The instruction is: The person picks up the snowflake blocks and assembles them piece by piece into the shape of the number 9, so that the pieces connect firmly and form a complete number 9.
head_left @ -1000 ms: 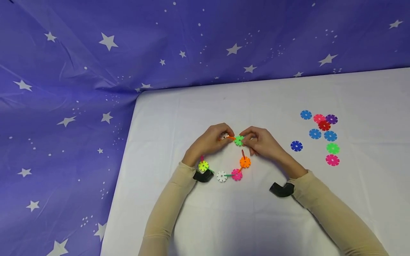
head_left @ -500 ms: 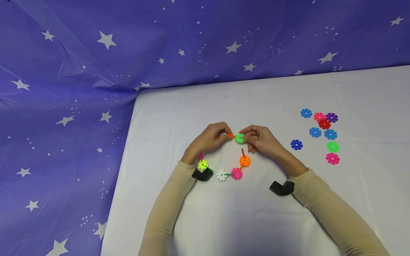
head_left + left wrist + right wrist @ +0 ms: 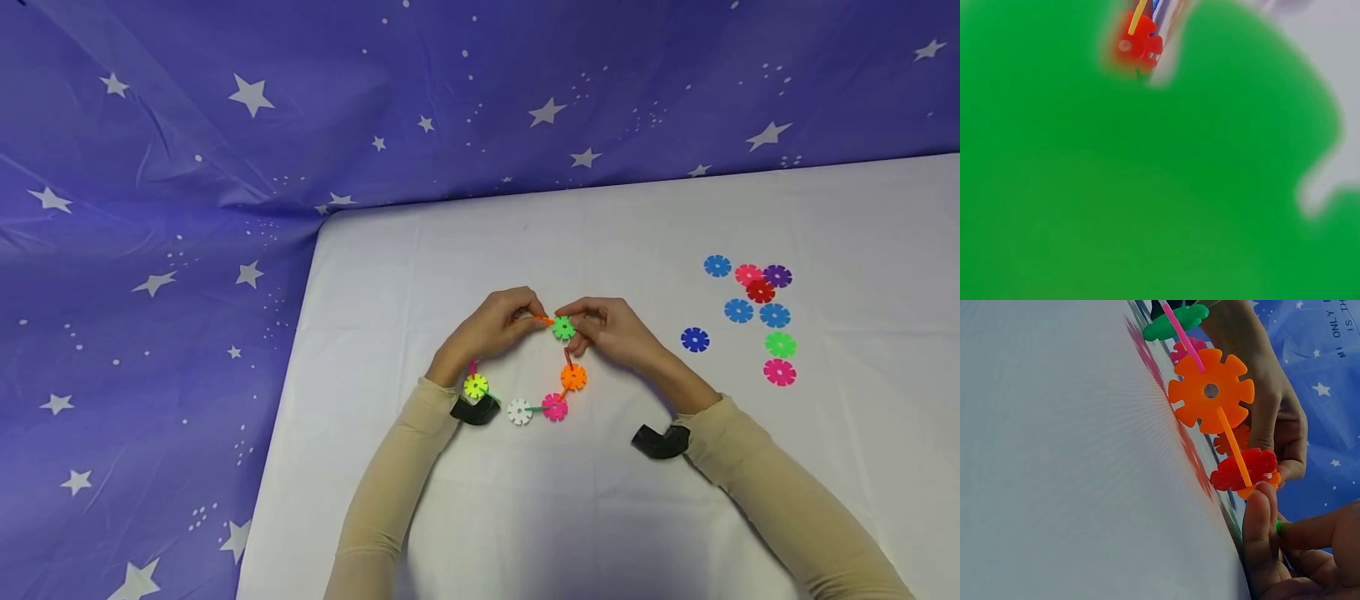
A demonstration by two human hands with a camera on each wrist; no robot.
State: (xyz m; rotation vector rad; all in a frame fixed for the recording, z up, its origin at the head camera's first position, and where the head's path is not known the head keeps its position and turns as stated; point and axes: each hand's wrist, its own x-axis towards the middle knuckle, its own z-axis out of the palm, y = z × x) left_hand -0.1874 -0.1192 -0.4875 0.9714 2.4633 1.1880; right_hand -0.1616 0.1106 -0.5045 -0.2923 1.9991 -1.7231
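Observation:
In the head view, my left hand [image 3: 495, 323] pinches an orange notched disc [image 3: 545, 320], seen nearly edge-on. The green notched disc [image 3: 563, 328] beside it is pinched by my right hand [image 3: 617, 332]; only a sliver of green disc [image 3: 1279, 527] shows between the fingers in the right wrist view. Below, a curved chain of slotted discs includes a yellow disc [image 3: 476, 385], a white disc [image 3: 520, 412], a pink disc [image 3: 555, 407] and an orange disc [image 3: 573, 377]. An edge-on red disc [image 3: 568, 359] ends it, close under my right fingers. Blurred green [image 3: 1147, 187] fills most of the left wrist view.
Several loose discs lie to the right on the white table [image 3: 862, 375], among them a dark blue disc [image 3: 695, 340] and a pink disc [image 3: 780, 372]. A purple star-patterned cloth [image 3: 450, 83] hangs behind the table.
The held green disc has shifted slightly right. My right fingertips have come lower, nearer the red disc. A white disc seen by my left fingers one second ago is now hidden.

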